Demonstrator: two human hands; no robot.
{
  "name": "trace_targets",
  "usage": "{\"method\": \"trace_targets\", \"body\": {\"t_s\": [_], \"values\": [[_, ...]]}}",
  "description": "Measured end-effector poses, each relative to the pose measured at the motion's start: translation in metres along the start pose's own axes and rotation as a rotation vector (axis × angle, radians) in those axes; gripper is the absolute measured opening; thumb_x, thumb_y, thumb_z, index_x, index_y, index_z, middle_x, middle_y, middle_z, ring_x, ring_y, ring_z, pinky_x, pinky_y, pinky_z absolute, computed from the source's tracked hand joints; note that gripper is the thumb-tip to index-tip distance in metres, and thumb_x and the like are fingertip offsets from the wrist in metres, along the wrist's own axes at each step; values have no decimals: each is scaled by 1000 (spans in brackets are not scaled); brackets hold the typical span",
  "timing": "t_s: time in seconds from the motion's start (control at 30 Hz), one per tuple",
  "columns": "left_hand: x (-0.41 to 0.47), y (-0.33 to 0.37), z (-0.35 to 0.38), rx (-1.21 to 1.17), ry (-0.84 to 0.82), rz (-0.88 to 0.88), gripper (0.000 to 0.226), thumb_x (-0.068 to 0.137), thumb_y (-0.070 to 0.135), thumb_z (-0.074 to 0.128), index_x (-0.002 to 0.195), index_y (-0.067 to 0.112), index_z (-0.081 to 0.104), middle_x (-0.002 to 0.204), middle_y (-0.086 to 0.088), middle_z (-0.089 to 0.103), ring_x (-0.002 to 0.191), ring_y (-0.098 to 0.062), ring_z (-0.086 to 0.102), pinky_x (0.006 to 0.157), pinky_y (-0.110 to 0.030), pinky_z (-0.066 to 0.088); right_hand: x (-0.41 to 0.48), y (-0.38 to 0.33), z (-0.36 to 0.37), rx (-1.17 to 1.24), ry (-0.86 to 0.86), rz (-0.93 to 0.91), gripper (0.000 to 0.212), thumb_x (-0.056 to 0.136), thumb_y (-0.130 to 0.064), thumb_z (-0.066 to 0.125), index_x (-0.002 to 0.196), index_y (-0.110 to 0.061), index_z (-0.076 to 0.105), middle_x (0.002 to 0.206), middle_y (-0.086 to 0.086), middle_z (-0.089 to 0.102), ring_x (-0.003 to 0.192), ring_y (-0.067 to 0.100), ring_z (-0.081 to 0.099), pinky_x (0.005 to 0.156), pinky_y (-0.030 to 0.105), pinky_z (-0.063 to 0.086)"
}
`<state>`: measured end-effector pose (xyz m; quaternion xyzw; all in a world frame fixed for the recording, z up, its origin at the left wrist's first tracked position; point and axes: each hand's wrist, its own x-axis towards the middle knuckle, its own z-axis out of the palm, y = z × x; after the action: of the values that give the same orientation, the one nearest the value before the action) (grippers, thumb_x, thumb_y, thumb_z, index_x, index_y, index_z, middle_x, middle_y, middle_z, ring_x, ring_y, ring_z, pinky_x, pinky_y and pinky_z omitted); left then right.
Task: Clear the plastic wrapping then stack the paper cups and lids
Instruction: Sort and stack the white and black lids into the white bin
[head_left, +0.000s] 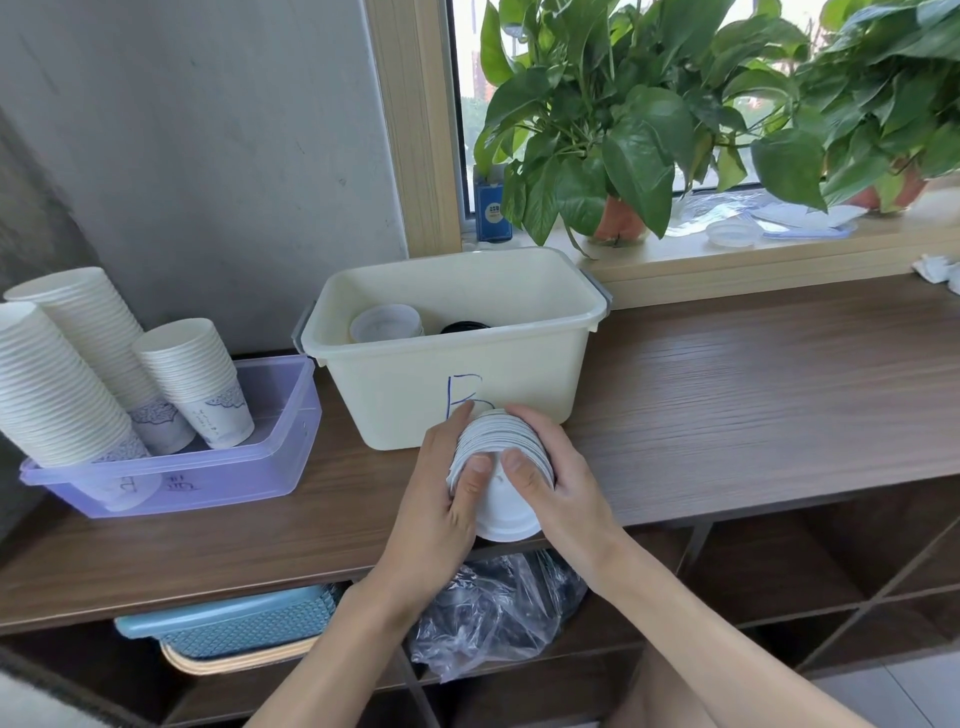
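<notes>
Lids: a stack of white round plastic lids (506, 512), lying on its side over the front edge of the dark wood worktop (753, 395), just in front of the cream rectangular plastic bin (395, 395).
Hands: the left hand (441, 493) and right hand (561, 483) clasp the stack from either side, thumbs on the front lid.
Wrapping: crumpled clear plastic wrapping (493, 608) lies on the shelf below; the lids look bare.
Cups: three stacks of white paper cups (62, 384) lean in the translucent purple tray (234, 467); this part looks done.
Left to do: probably squaring the lids and putting them in the bin.
</notes>
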<state>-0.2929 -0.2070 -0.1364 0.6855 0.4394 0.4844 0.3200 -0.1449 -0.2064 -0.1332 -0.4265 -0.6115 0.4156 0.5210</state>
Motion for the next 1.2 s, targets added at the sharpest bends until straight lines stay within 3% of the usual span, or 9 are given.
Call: {"method": "trace_targets", "body": {"t_s": [0.07, 0.23, 0.43, 0.63, 0.8, 1.0, 1.13, 1.2], "values": [[0, 0, 0, 6, 3, 0, 43, 92, 59, 42, 134, 48, 38, 141, 19, 46, 136, -2, 41, 111, -22, 33, -1, 1, 0, -7, 7, -6, 57, 80, -61, 55, 128, -32, 53, 128, -2, 56, 120, 10, 53, 104, 34, 43], [0, 2, 1, 25, 27, 27, 38, 92, 55, 45, 129, 50, 43, 136, 19, 50, 131, -2, 46, 109, -23, 37, -2, 0, 1, -50, 30, -57, 45, 86, -54, 48, 124, -30, 57, 124, -6, 58, 118, 7, 52, 97, 17, 40], [1, -3, 3, 43, 29, 14, 40, 92, 57, 43, 131, 48, 39, 137, 12, 49, 132, -4, 45, 110, -28, 38, -1, 4, 2, -75, 27, -61, 47, 87, -57, 46, 126, -30, 52, 125, -6, 56, 120, 9, 52, 101, 29, 43], [-1, -6, 3, 42, 74, 43, 36, 92, 52, 47, 126, 42, 44, 129, 5, 56, 122, -9, 54, 102, -26, 44, 0, 4, 3, -94, 28, -5, 68, 78, -67, 43, 135, -30, 43, 134, -15, 48, 123, -12, 42, 99, 4, 32], [-1, -6, 5, 71, 120, 71, 28, 93, 51, 46, 120, 42, 46, 120, 3, 59, 114, -9, 58, 94, -21, 45, 2, 8, 5, -121, 47, -28, 63, 83, -62, 45, 132, -22, 50, 128, -6, 54, 120, 3, 50, 104, 28, 41], [0, -7, 4, 72, 99, 65, 31, 93, 56, 46, 121, 44, 45, 122, 2, 57, 116, -10, 56, 96, -22, 45, 3, 6, 7, -119, 53, -30, 65, 83, -62, 44, 131, -20, 50, 127, -4, 56, 119, 6, 51, 104, 31, 42], [2, -2, 0, 33, 15, -13, 47, 86, 67, 46, 128, 48, 40, 135, 13, 54, 127, 0, 49, 104, -16, 38, 5, 8, 2, -117, 41, -16, 67, 82, -64, 45, 131, -20, 51, 128, -3, 57, 120, 8, 52, 105, 36, 41], [3, 0, -1, 8, 6, -39, 47, 84, 67, 45, 126, 45, 45, 129, 17, 59, 122, 4, 53, 99, -13, 40, 6, 8, 3, -114, 35, -4, 69, 80, -66, 46, 132, -21, 50, 128, -3, 57, 121, 8, 52, 105, 36, 42]]}}
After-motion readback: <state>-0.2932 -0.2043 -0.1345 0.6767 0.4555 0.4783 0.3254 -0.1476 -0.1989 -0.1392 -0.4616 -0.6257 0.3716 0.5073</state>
